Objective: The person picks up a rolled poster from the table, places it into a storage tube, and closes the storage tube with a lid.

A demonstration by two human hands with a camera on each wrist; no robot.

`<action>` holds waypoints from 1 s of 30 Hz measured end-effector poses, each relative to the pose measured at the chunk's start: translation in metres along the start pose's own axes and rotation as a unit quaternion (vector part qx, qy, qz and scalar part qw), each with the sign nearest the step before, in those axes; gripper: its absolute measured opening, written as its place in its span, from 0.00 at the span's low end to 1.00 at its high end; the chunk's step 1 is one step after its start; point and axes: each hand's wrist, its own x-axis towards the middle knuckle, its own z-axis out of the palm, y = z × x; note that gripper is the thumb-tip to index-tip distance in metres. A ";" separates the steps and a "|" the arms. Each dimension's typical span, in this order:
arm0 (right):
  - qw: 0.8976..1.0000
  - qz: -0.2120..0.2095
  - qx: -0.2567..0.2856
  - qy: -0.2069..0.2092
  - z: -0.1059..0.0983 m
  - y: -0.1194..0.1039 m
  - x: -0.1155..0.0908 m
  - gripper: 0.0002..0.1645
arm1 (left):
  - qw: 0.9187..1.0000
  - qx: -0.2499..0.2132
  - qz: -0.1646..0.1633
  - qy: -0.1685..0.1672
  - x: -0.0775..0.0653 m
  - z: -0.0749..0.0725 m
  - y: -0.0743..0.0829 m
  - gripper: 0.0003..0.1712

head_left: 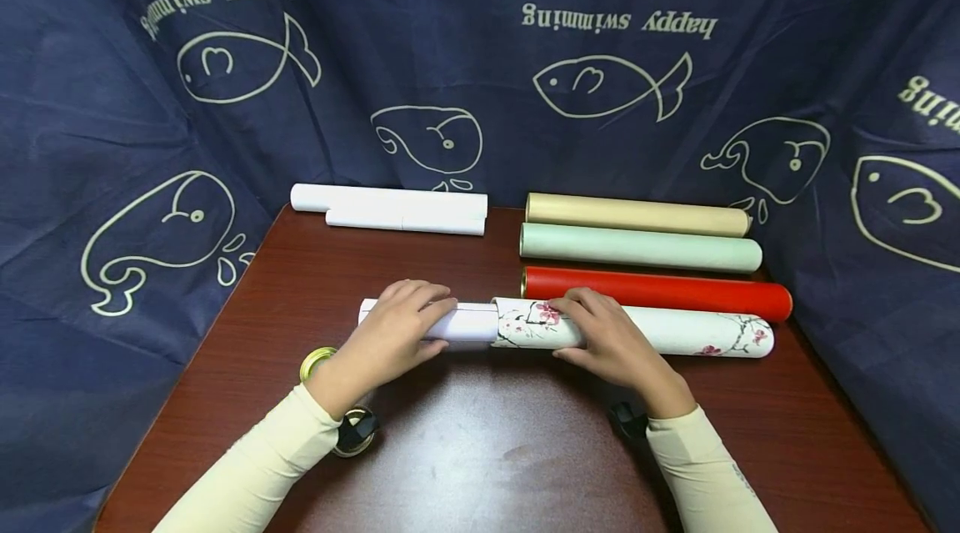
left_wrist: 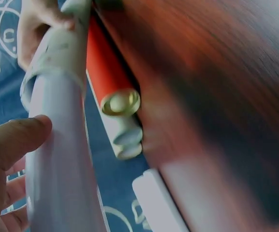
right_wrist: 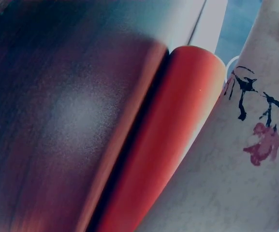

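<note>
My left hand grips a rolled sheet of white paper, its thumb along the near side. The roll's right end sits inside the mouth of a white cardboard tube printed with pink blossoms and dark branches. Around that tube, close to its mouth, my right hand is curled. In the left wrist view the paper enters the tube, leaving a gap at one side of the rim. The right wrist view shows the blossom print up close.
Just behind the blossom tube lies a red tube; beyond it are a pale green tube and a tan tube. White paper rolls lie at the back left. Near my left wrist are a gold lid and another round lid.
</note>
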 end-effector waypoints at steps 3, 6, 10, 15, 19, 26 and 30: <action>1.000 0.002 -0.003 -0.005 -0.001 0.001 0.000 0.43 | 1.000 0.005 -0.020 0.003 -0.011 -0.008 -0.010 0.33; 1.000 0.004 -0.005 -0.008 -0.002 0.002 0.001 0.43 | 0.999 0.005 -0.038 0.003 -0.019 -0.013 -0.018 0.33; 1.000 0.004 -0.005 -0.008 -0.004 0.003 0.002 0.43 | 0.999 -0.007 -0.041 0.006 -0.021 -0.015 -0.022 0.28; 1.000 0.001 -0.002 -0.002 -0.005 0.004 0.004 0.43 | 0.998 -0.032 -0.037 0.026 -0.016 -0.008 -0.022 0.24; 1.000 -0.003 -0.001 -0.003 -0.003 0.004 0.004 0.42 | 0.998 -0.046 -0.037 0.038 -0.010 0.000 -0.017 0.22; 1.000 -0.004 0.006 0.001 0.001 0.002 0.002 0.42 | 0.996 -0.071 -0.036 0.047 0.001 0.016 -0.003 0.22; 1.000 -0.008 0.011 -0.001 0.004 0.000 0.000 0.41 | 0.994 -0.093 -0.036 0.049 0.006 0.025 0.006 0.23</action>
